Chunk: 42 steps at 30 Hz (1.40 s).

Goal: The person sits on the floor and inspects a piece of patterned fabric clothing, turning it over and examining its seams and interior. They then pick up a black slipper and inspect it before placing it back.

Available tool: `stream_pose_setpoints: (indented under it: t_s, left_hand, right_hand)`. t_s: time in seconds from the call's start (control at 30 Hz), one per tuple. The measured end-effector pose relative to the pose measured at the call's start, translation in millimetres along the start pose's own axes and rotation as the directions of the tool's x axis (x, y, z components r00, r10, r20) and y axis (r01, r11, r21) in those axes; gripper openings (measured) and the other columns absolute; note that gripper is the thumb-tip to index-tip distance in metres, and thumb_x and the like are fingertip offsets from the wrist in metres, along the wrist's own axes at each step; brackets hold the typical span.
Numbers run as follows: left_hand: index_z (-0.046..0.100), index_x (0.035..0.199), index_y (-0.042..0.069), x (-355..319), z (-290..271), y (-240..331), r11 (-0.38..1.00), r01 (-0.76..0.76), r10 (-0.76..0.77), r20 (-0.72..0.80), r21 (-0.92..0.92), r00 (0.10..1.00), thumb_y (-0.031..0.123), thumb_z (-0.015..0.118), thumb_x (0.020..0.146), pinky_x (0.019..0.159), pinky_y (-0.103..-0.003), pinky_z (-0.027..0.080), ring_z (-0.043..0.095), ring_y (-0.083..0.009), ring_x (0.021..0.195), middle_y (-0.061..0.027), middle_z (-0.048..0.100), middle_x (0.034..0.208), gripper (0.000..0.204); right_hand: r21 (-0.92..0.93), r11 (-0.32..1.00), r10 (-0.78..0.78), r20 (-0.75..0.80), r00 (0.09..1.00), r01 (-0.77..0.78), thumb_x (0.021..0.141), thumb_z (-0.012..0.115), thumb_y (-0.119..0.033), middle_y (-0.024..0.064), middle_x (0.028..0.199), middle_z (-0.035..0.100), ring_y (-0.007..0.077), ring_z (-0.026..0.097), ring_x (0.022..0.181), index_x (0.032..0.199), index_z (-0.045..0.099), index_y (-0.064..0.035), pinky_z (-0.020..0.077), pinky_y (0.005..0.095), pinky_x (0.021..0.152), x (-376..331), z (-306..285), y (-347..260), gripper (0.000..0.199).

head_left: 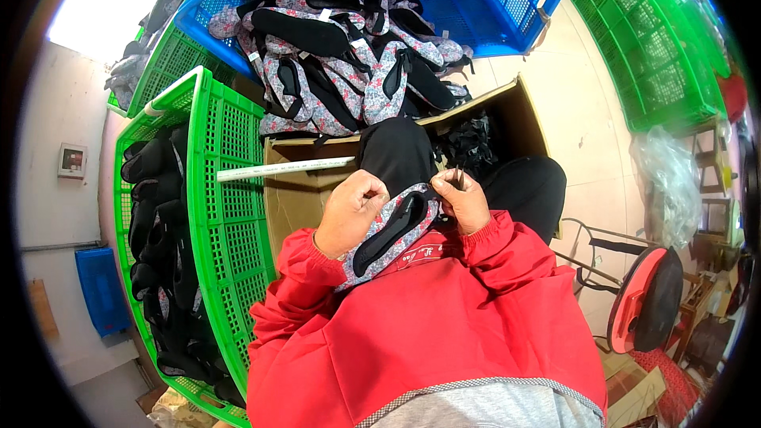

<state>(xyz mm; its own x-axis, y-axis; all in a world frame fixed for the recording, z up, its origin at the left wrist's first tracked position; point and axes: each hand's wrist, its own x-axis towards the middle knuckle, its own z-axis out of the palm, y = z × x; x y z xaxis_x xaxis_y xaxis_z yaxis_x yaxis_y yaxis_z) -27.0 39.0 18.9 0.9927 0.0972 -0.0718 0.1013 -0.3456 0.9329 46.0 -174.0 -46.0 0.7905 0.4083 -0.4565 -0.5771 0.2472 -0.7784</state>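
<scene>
Over the lap, a floral slipper (390, 231) is gripped by both hands, left (349, 212) and right (462, 202); many slippers are piled in the blue crate (507, 8), others lie in the green crate (230, 214).

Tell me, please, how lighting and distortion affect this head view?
Head view: strong fisheye bending, the green crate edges curve and the corners go black; a window top left is blown out white; the hands and the slipper are evenly lit and sharp.
</scene>
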Motion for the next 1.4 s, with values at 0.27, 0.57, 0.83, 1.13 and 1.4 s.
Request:
stream_pose_setpoints:
  t_s: [0.27, 0.57, 0.83, 1.13, 1.4]
  left_hand:
    - [0.067, 0.090, 0.005, 1.0, 2.3, 17.6, 0.982, -0.184, 0.180, 0.084, 0.042, 0.980, -0.002, 0.069, 0.077, 0.065, -0.026, 0.048, 0.059, -0.0171, 0.075, -0.0053, 0.059, 0.083, 0.015]
    - [0.074, 0.088, 0.008, 2.0, 12.8, 21.5, 0.777, -0.430, 0.417, 0.134, 0.460, 0.899, 0.012, 0.077, 0.069, 0.068, -0.034, 0.049, 0.059, -0.0243, 0.077, -0.0057, 0.059, 0.082, 0.020]
    - [0.070, 0.080, 0.005, 6.4, 18.6, 27.3, 0.693, -0.460, 0.442, 0.176, 0.555, 0.879, 0.007, 0.072, 0.071, 0.069, -0.035, 0.048, 0.058, -0.0246, 0.077, -0.0064, 0.057, 0.079, 0.009]
    - [0.064, 0.081, 0.003, -0.7, 8.4, 13.9, 0.834, -0.361, 0.370, 0.063, 0.418, 0.927, 0.006, 0.067, 0.079, 0.068, -0.036, 0.047, 0.059, -0.0289, 0.073, -0.0101, 0.059, 0.076, 0.005]
    - [0.063, 0.084, 0.001, -3.2, 6.6, 11.8, 0.957, -0.087, 0.086, 0.018, 0.276, 0.996, 0.006, 0.063, 0.084, 0.057, -0.032, 0.046, 0.059, -0.0213, 0.061, -0.0103, 0.060, 0.070, 0.005]
  right_hand:
    - [0.024, 1.000, -0.007, 0.011, 1.000, 0.007, 0.088, 0.071, -0.016, -0.0061, 0.070, 0.055, 0.0019, 0.040, 0.048, 0.094, 0.064, -0.0076, 0.0293, 0.0185, 0.044, 0.4, -2.0, 1.4, 0.013]
    - [0.035, 0.999, -0.001, 0.025, 1.000, 0.000, 0.088, 0.072, -0.018, -0.0060, 0.070, 0.056, 0.0020, 0.041, 0.048, 0.095, 0.063, -0.0077, 0.0299, 0.0183, 0.044, 1.5, -3.0, 2.3, 0.015]
    - [0.014, 1.000, -0.006, 0.025, 1.000, 0.006, 0.089, 0.071, -0.018, -0.0062, 0.070, 0.055, 0.0019, 0.041, 0.049, 0.094, 0.064, -0.0078, 0.0301, 0.0184, 0.044, 0.8, -3.0, 0.9, 0.013]
    - [-0.023, 0.999, -0.023, 0.029, 0.999, 0.024, 0.089, 0.070, -0.019, -0.0069, 0.070, 0.055, 0.0014, 0.041, 0.050, 0.095, 0.064, -0.0076, 0.0308, 0.0179, 0.046, -1.6, -0.2, -1.0, 0.014]
    - [-0.069, 0.995, -0.063, 0.081, 0.995, 0.068, 0.090, 0.068, -0.017, -0.0061, 0.078, 0.057, 0.0009, 0.044, 0.056, 0.098, 0.064, -0.0074, 0.0334, 0.0169, 0.049, -5.6, -1.5, -12.0, 0.013]
